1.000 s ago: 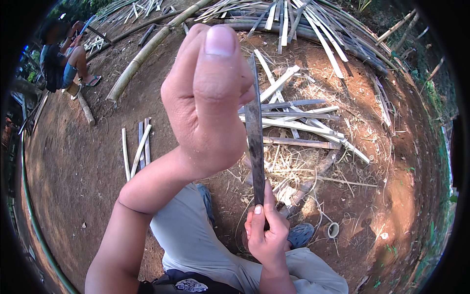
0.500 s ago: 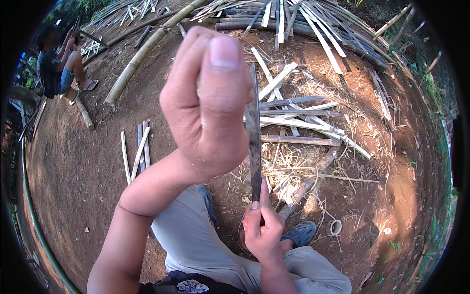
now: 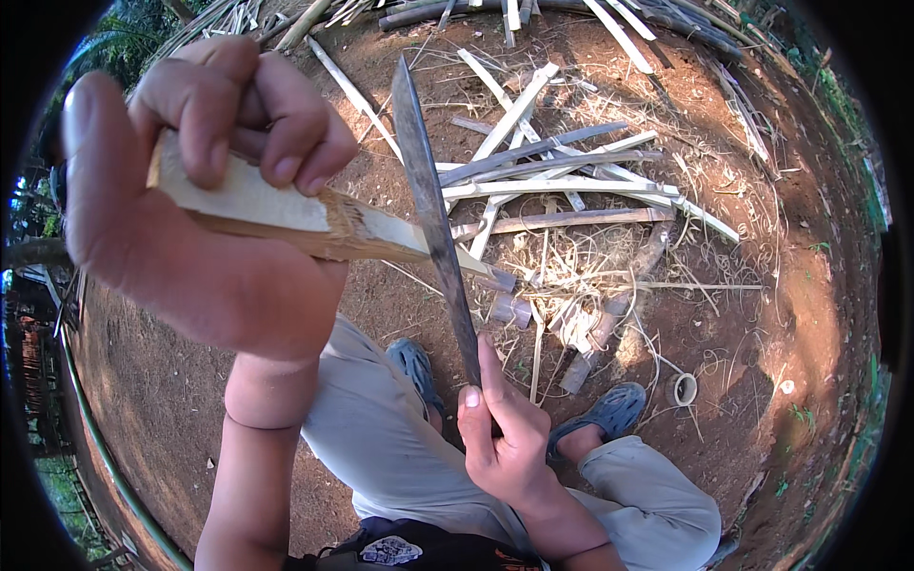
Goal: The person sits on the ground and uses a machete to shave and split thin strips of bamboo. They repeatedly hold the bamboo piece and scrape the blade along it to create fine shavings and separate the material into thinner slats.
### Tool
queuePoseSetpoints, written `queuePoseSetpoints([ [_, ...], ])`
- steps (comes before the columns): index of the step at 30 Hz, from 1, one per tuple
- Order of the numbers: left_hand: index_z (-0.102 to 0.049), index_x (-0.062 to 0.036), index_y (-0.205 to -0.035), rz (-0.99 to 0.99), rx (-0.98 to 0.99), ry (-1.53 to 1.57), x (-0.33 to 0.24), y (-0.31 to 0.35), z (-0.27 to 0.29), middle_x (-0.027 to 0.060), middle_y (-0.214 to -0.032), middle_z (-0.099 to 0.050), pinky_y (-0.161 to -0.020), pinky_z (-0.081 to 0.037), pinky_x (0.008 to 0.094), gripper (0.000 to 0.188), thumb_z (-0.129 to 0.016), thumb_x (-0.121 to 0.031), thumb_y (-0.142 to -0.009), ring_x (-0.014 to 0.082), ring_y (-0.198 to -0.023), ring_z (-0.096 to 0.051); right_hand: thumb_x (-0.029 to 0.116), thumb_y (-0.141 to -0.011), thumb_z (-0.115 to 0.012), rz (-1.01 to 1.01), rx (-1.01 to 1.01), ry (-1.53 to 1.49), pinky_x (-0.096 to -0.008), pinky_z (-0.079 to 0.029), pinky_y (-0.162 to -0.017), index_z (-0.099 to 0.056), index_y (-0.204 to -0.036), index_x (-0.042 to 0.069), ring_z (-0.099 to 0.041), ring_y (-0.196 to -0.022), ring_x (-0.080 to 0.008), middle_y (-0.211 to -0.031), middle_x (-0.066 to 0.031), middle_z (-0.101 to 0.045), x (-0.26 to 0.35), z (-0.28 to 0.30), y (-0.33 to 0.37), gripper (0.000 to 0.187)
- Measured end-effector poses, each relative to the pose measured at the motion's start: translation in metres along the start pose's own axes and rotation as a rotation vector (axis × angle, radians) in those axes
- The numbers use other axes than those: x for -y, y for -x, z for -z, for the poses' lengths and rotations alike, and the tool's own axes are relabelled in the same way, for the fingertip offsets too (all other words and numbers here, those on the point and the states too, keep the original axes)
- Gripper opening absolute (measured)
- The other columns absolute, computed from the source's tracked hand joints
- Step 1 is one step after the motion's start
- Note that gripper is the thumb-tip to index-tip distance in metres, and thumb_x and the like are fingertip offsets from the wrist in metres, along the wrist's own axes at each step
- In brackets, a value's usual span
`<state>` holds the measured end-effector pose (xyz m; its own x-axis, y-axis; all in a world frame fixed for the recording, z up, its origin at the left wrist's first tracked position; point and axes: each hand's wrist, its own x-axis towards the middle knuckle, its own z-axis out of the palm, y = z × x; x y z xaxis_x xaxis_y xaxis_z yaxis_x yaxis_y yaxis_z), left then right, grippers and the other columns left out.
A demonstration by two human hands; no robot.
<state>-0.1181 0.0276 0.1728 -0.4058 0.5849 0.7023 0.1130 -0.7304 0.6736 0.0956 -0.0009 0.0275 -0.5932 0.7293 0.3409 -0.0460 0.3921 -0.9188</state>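
Observation:
My left hand (image 3: 238, 219), large and close to the camera at the left, is closed around a split bamboo strip (image 3: 262, 195) with a pale face and a rough, browned node. The strip runs rightward and slopes down, passing behind the blade. In my right hand (image 3: 505, 433), low in the middle, is a long dark knife (image 3: 428, 190), its thumb and forefinger along the lower end and its tip pointing up. The blade crosses in front of the strip; whether they touch I cannot tell. The knife's handle is hidden in my hand.
A crossed pile of split bamboo strips (image 3: 562, 181) lies on the earth ahead, with curly shavings (image 3: 576, 324) and a short round log (image 3: 609, 333) nearer. A bamboo ring (image 3: 685, 389) sits at the right. My clog-covered feet (image 3: 614, 419) flank the work. A green hose (image 3: 124, 485) curves along the left.
My left hand has moved left and turned, bringing the bamboo strip into sight. The knife now tilts leftward at its tip. My view has shifted, and the seated person at the far left is no longer visible.

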Motion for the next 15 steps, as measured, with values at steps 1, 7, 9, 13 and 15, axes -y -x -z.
queuePoseSetpoints([
  [1,-0.037,-0.0113,-0.074,-0.057,-0.033,-0.010,-0.001,0.000,0.001,0.0081,-0.083,-0.043,-0.056,-0.031,0.0267,0.046,-0.034,-0.048,-0.102,0.0132,-0.066,-0.036,-0.009,-0.090,-0.059,0.035,-0.001,0.007,-0.0253,-0.049,-0.059,-0.046,-0.147,-0.005,-0.056,-0.060,-0.0153,-0.076,-0.0121,-0.059,0.000,-0.001,0.000,0.058],
  [7,-0.036,-0.0122,-0.075,-0.049,-0.009,-0.088,0.009,0.002,0.003,0.0077,-0.081,-0.043,-0.054,-0.031,0.0268,0.044,-0.031,-0.046,-0.103,0.0127,-0.064,-0.035,-0.009,-0.090,-0.059,-0.172,0.041,0.023,-0.0261,-0.052,-0.061,-0.046,-0.147,-0.006,-0.064,-0.065,-0.0180,-0.092,-0.0204,-0.068,-0.004,0.003,-0.001,0.058],
  [9,-0.036,-0.0121,-0.075,-0.059,-0.026,-0.092,0.009,0.004,-0.001,0.0071,-0.082,-0.042,-0.054,-0.031,0.0270,0.044,-0.030,-0.045,-0.104,0.0126,-0.063,-0.035,-0.008,-0.091,-0.058,-0.097,0.033,0.034,-0.0265,-0.053,-0.064,-0.047,-0.146,-0.006,-0.068,-0.072,-0.0190,-0.104,-0.0245,-0.069,-0.004,0.005,-0.002,0.055],
  [13,-0.035,-0.0123,-0.076,-0.047,-0.011,-0.041,0.005,0.006,-0.010,0.0055,-0.083,-0.039,-0.054,-0.031,0.0269,0.044,-0.029,-0.046,-0.104,0.0127,-0.062,-0.034,-0.007,-0.094,-0.057,-0.085,0.029,0.031,-0.0266,-0.054,-0.067,-0.049,-0.144,-0.007,-0.070,-0.077,-0.0202,-0.111,-0.0277,-0.069,-0.003,0.006,-0.001,0.051],
  [15,-0.034,-0.0125,-0.076,-0.052,-0.003,-0.069,0.005,0.006,-0.012,0.0046,-0.082,-0.037,-0.054,-0.032,0.0268,0.044,-0.029,-0.046,-0.104,0.0129,-0.062,-0.034,-0.008,-0.094,-0.057,-0.139,0.040,0.033,-0.0257,-0.053,-0.066,-0.049,-0.143,-0.008,-0.067,-0.072,-0.0184,-0.100,-0.0236,-0.069,-0.002,0.007,0.000,0.050],
])
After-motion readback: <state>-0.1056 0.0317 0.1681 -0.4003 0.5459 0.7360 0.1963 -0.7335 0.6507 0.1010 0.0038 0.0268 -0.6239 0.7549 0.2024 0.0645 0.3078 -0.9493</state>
